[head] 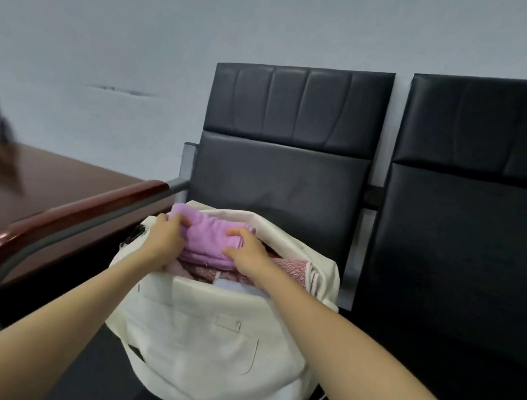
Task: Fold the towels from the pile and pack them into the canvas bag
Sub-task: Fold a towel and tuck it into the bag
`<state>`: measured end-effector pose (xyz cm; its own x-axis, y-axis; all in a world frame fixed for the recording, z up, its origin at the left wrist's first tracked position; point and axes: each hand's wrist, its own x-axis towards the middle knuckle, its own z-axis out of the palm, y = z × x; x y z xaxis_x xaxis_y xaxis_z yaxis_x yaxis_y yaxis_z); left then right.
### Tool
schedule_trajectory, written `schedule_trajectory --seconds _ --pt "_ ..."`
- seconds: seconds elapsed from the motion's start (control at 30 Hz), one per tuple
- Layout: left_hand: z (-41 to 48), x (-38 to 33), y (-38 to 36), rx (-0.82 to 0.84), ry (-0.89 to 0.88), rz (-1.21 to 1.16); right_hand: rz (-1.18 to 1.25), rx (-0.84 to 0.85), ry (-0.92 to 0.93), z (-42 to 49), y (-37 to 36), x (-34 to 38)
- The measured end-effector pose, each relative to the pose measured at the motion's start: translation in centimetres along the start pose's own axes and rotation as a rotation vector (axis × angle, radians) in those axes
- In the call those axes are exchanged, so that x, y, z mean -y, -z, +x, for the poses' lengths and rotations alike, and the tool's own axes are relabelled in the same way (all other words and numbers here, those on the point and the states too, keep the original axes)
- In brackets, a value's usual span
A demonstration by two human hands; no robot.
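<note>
While the left hand (166, 239) and right hand (247, 252) grip its ends, the purple towel (209, 236) lies left-to-right.

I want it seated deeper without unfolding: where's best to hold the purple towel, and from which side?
Probably its two ends, from above. The purple towel lies folded across the mouth of the canvas bag, on pink towels; left hand and right hand grip there.

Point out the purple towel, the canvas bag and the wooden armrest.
purple towel (209, 236), head view, its folded top face.
canvas bag (201, 330), head view, its front wall.
wooden armrest (65, 215), head view, its upper middle.
</note>
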<state>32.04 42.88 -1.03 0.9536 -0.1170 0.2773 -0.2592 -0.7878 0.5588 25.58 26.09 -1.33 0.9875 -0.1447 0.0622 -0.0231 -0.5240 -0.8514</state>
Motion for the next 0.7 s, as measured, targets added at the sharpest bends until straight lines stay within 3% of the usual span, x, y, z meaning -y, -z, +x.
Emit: schedule_trajectory --seconds 0.1,0.17,0.23,0.33,0.47,0.5,0.57,0.7 --pt "0.5 0.8 -1.2 0.013 -0.059 0.174 -0.084 -0.036 0.012 1.4 -0.9 -0.3" --pt "0.5 0.5 -1.3 0.002 -0.033 0.293 -0.278 0.032 0.035 1.7 -1.0 -0.1" --pt "0.2 0.0 -1.4 -0.108 -0.21 0.474 -0.586 0.039 0.057 1.3 -1.0 0.3" --pt "-0.5 -0.9 -1.2 -0.13 -0.495 0.691 -0.904 -0.08 0.167 0.7 -1.0 1.1" --pt "-0.3 0.4 -0.7 0.15 -0.493 0.681 -0.838 0.066 0.265 0.9 -0.8 0.3" --pt "-0.2 0.5 -0.7 0.3 -0.455 0.622 -0.824 0.099 0.269 0.9 -0.8 0.1" --pt "-0.2 0.0 -0.7 0.392 -0.575 0.733 -0.854 0.119 0.287 0.8 -0.9 -0.4" --pt "0.5 -0.8 -1.2 0.397 -0.213 0.504 -0.796 0.225 0.237 1.0 -0.4 -1.1"
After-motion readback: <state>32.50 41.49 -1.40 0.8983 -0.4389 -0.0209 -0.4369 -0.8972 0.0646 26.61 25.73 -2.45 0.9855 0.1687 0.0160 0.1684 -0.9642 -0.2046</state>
